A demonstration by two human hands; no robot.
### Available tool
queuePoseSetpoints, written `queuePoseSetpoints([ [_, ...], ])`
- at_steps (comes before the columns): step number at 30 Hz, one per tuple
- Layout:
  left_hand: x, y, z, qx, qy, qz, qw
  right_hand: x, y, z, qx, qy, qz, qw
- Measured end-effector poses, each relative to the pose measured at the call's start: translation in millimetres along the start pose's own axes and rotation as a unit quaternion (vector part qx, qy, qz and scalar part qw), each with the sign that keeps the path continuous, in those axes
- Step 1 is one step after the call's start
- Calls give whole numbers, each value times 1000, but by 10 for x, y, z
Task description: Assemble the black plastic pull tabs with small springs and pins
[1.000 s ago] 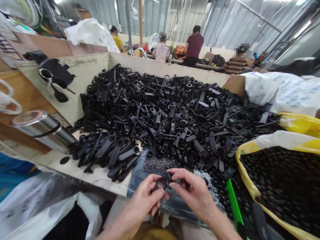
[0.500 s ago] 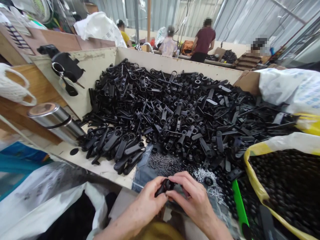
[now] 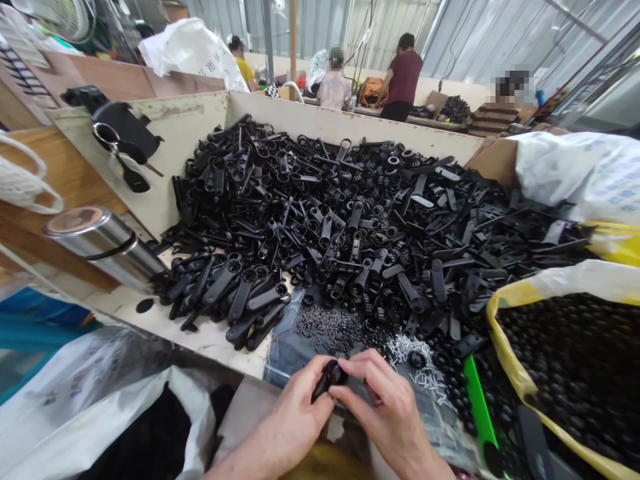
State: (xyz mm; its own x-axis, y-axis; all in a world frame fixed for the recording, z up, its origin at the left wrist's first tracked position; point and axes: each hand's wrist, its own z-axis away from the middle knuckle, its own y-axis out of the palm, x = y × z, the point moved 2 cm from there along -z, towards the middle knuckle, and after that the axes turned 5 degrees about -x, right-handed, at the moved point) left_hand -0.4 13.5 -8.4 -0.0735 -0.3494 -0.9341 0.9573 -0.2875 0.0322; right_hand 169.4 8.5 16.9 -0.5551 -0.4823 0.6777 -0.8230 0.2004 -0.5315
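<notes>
A black plastic handle part [image 3: 331, 377] with a rounded end is held at the near edge of the bench. My left hand [image 3: 294, 408] is closed round its body. My right hand [image 3: 387, 404] has thumb and index finger pinched at the round end, which partly hides it. Just beyond my fingers, tiny dark metal pieces [image 3: 327, 327] lie on a blue denim cloth [image 3: 283, 350]. Silvery pins [image 3: 427, 367] are heaped close to my right hand. A row of similar black handles [image 3: 245, 293] rests to the left.
A big heap of black plastic parts [image 3: 345, 207] fills the walled bench. A steel flask [image 3: 107, 243] stands at left. On the right are a yellow-rimmed sack [image 3: 510, 360] of black round pieces and a green strip [image 3: 480, 407]. A white sack [image 3: 185, 407] sits below left. Several people work behind.
My right fingers have shifted slightly on the round end, and the part has turned a little in my left hand, showing more of its round end. The view has moved slightly.
</notes>
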Motion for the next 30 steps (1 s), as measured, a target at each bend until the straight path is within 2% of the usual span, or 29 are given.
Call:
queuePoseSetpoints([
  [8, -118, -70, 125, 8, -44, -74, 996, 25, 24, 106, -13, 13, -7, 1000],
  [10, -145, -63, 135, 14, -53, -54, 997, 27, 24, 127, -21, 17, -13, 1000],
  [13, -151, -2, 112, 31, -30, 15, 999, 42, -12, 136, -13, 25, -31, 999],
  [15, -123, 52, 93, 63, -44, 75, 994, 47, -46, 145, 34, 62, -63, 996],
  [17, -97, 93, 89, 107, -74, 123, 984, 41, -74, 175, 90, 130, -118, 980],
  [20, -90, 107, 98, 138, -81, 149, 976, 28, -76, 243, 105, 222, -210, 946],
  [22, -86, 106, 100, 130, -69, 150, 978, 29, -39, 268, 78, 242, -228, 940],
  [26, -39, 103, 88, 88, -32, 150, 984, 39, 81, 237, 5, 229, -188, 955],
  [30, 11, 62, 96, 35, 5, 71, 997, 41, 162, 165, -8, 224, -228, 948],
])
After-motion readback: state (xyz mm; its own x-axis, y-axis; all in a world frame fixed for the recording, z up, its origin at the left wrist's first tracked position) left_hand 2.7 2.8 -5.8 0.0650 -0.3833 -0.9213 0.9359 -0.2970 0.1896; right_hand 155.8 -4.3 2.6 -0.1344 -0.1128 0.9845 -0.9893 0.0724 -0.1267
